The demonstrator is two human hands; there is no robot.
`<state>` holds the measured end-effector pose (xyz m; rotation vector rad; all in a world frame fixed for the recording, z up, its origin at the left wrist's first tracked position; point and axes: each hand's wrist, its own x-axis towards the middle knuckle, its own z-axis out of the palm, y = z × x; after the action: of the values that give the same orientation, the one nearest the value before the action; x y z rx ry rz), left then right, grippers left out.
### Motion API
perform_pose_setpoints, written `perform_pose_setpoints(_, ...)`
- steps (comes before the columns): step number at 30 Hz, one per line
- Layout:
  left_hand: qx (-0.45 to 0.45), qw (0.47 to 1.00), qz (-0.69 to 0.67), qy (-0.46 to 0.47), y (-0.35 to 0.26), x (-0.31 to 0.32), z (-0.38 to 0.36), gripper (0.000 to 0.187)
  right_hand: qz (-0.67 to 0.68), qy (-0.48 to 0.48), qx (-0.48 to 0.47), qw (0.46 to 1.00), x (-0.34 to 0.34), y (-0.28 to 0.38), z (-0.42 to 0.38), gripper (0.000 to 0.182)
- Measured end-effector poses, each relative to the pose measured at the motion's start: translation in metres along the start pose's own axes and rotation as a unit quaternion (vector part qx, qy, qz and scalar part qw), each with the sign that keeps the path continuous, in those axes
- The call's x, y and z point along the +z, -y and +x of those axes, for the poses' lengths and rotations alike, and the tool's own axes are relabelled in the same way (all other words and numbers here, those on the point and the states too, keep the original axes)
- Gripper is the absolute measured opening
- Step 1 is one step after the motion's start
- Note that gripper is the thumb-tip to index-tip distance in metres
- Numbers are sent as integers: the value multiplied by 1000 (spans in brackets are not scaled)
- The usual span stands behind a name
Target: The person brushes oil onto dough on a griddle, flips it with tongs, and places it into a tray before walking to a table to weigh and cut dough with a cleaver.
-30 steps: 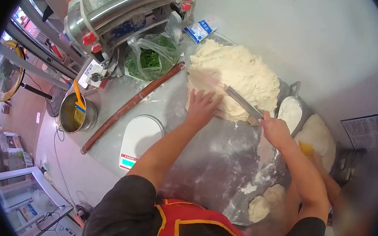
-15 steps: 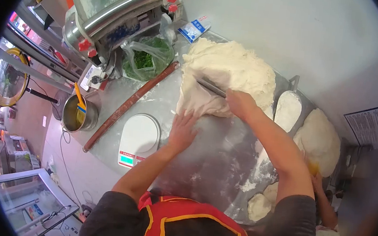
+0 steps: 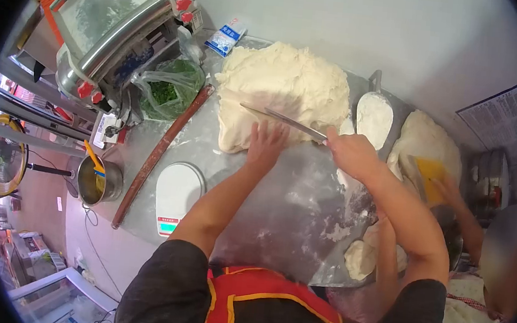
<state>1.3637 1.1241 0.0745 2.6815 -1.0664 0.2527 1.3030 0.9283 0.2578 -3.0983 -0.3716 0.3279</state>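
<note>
A large mound of pale dough (image 3: 294, 78) lies on the metal worktable (image 3: 279, 207). My right hand (image 3: 352, 153) is closed around the handle of a long knife (image 3: 296, 124), whose blade lies across the dough's front part, its tip toward the left. My left hand (image 3: 265, 142) rests on the dough's near edge, fingers spread, just below the blade. It holds nothing.
Left are a white digital scale (image 3: 178, 191), a rolling pin (image 3: 159, 158), bagged greens (image 3: 164, 93) and a roller machine (image 3: 116, 20). Right stand a flour scoop (image 3: 375, 118) and more dough (image 3: 434, 144), where a co-worker's hand (image 3: 448, 191) holds a yellow scraper (image 3: 428, 178).
The knife has been drawn toward me and right, showing more blade. My left hand has moved further onto the dough. A co-worker's other arm has come in by the small dough pieces.
</note>
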Motion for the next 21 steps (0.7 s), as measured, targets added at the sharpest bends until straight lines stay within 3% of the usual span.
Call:
perform_pose_setpoints(7,18,995,-60,83,4,-23,-68,55,-18,42,-27,999,16,-19,7,14)
perform_pose_setpoints(13,49,987,-151,-34,-11,-53,-26,62,-17,26,-35,999,23,-27,17,15)
perform_pose_setpoints(16,14,995,-102,-10,-9,-19,-1,60,-18,39,-31,999,43,-36,29,14)
perform_pose_setpoints(19,35,998,-37,-38,-4,0,0,56,10,59,-22,998,70,-44,41,15)
perform_pose_setpoints(21,40,999,10,-31,-3,4,-3,52,46,2,-44,998,119,-49,52,17)
